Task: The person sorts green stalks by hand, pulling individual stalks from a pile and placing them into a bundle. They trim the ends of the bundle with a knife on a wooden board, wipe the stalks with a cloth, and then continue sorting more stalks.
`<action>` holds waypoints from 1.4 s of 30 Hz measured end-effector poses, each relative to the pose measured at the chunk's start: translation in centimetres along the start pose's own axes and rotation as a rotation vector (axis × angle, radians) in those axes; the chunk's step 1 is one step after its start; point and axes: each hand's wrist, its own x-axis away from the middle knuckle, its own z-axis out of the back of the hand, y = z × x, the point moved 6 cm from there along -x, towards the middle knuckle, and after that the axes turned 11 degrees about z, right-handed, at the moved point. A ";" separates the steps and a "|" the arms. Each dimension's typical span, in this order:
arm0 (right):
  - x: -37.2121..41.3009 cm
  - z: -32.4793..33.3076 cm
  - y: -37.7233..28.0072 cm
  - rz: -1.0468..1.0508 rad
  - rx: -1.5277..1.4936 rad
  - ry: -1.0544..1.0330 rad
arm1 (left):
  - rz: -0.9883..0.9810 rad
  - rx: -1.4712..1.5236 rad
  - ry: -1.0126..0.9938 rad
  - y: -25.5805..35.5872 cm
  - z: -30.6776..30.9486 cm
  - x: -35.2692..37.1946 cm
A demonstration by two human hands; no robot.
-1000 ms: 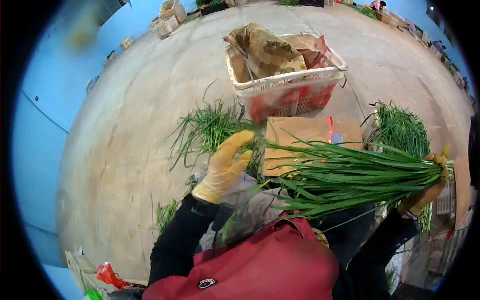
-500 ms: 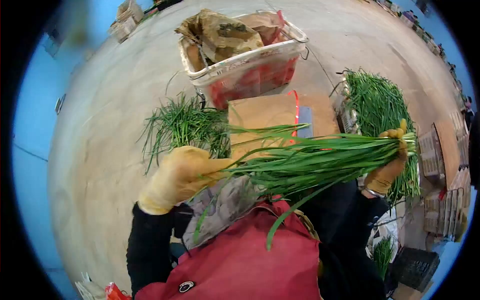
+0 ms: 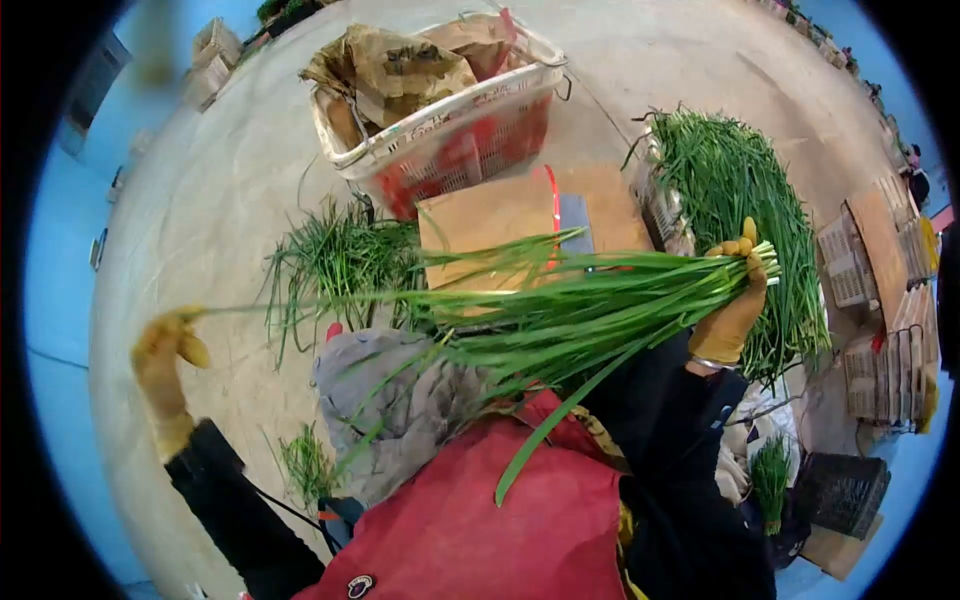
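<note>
Both hands wear yellowish gloves. My right hand (image 3: 735,300) is wrapped round the pale stem ends of a bunch of long green leaves (image 3: 590,310), whose tips spread leftward over my lap. Out at the far left, my left hand (image 3: 172,365) pinches the tip of a long thin leaf that stretches from the bunch. Beneath the bunch lies a brown board (image 3: 480,215) with a red strip and a grey-blue piece on it. A loose heap of leaves (image 3: 345,255) lies left of the board.
A white and red crate (image 3: 460,155) with brown sacks stands beyond the board. At the right is a basket heaped with green leaves (image 3: 735,170). Stacked crates (image 3: 875,380) and a black crate (image 3: 842,495) stand farther right. A small green bunch (image 3: 308,465) lies lower left.
My left hand has moved far left from the leaf tips, drawing a thin leaf outward. My right hand still holds the bunch. The whole view has shifted slightly.
</note>
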 end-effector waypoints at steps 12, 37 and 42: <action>-1.4 5.4 -1.6 -0.032 -0.073 -0.005 | 0.261 0.752 0.271 -26.1 14.3 -14.7; -2.2 6.0 -2.1 -0.080 -0.199 -0.033 | -0.177 -0.243 -0.794 -0.8 -29.5 3.8; -3.3 9.8 -3.6 -0.002 -0.018 0.023 | -0.091 -0.907 -0.757 -7.4 -28.1 3.6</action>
